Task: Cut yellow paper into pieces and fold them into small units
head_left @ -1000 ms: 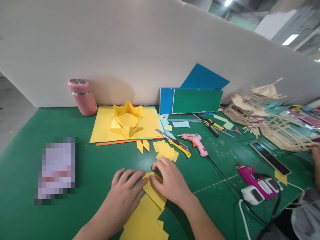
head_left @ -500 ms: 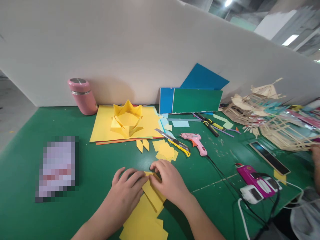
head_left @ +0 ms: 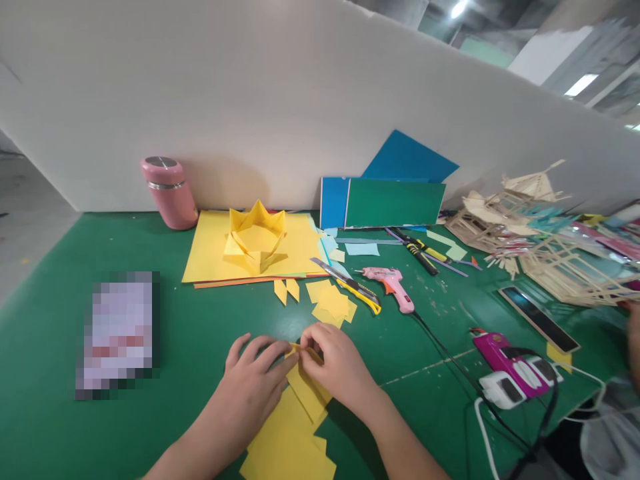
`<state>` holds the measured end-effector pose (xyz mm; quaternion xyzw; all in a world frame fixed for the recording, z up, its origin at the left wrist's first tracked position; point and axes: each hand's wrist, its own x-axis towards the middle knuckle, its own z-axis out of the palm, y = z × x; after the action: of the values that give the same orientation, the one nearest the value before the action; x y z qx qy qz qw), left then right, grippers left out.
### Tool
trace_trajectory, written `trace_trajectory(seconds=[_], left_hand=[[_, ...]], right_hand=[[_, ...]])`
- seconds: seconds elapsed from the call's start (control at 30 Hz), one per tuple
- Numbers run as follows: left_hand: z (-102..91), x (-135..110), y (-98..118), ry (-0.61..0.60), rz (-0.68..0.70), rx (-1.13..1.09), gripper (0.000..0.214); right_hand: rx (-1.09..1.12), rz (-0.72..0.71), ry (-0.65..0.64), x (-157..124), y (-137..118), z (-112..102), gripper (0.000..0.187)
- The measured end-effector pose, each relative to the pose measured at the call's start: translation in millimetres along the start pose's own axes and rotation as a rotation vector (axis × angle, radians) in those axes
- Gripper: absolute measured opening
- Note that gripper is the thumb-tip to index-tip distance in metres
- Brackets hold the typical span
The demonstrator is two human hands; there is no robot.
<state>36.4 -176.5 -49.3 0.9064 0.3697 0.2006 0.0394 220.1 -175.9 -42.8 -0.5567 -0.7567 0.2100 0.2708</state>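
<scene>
A folded piece of yellow paper (head_left: 309, 393) lies slanted in front of me, partly over more yellow sheets (head_left: 290, 450). My left hand (head_left: 257, 377) presses its curved fingers onto the upper left edge of the folded piece. At its upper end my right hand (head_left: 335, 363) pinches the paper, thumb and index finger closed on the edge. The fingertips of both hands almost meet there and hide that end. Beyond them sit small yellow paper squares (head_left: 333, 303) and two pointed yellow slips (head_left: 286, 291).
A folded yellow paper ring with points (head_left: 256, 260) stands on stacked coloured sheets (head_left: 205, 260). Nearby are a utility knife (head_left: 357, 291), pink glue gun (head_left: 393, 283) with cord, pliers (head_left: 420, 257), power strip (head_left: 515, 367), phone (head_left: 540, 320), pink flask (head_left: 171, 197) and wooden stick models (head_left: 560, 267).
My right fingers have drawn in closer at the paper's upper end, and its edge there looks folded over a little more. My left hand has hardly moved.
</scene>
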Motion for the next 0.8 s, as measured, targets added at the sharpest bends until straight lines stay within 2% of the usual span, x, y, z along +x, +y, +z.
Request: trace_trajectory(seconds=[0.13,0.27,0.53,0.7,0.8], left_hand=[[1.0,0,1,0.017,-0.003,0.014,0.036],[1.4,0,4,0.033,-0.048,0.018,0.034],[1.5,0,8,0.064,-0.103,-0.049,0.027],[-0.6,0,7,0.054,-0.112,-0.077,0.023],[-0.6,0,7,0.064,-0.108,-0.081,0.026]], right_hand=[[0.065,0.013,0.038,0,-3,2,0.017],[0.08,-0.051,0.07,1,-2,2,0.018],[0.097,-0.142,-0.085,-2,6,-10,0.017],[0.071,-0.216,-0.083,0,8,-10,0.019],[0.094,-0.201,-0.065,1,9,-8,0.02]])
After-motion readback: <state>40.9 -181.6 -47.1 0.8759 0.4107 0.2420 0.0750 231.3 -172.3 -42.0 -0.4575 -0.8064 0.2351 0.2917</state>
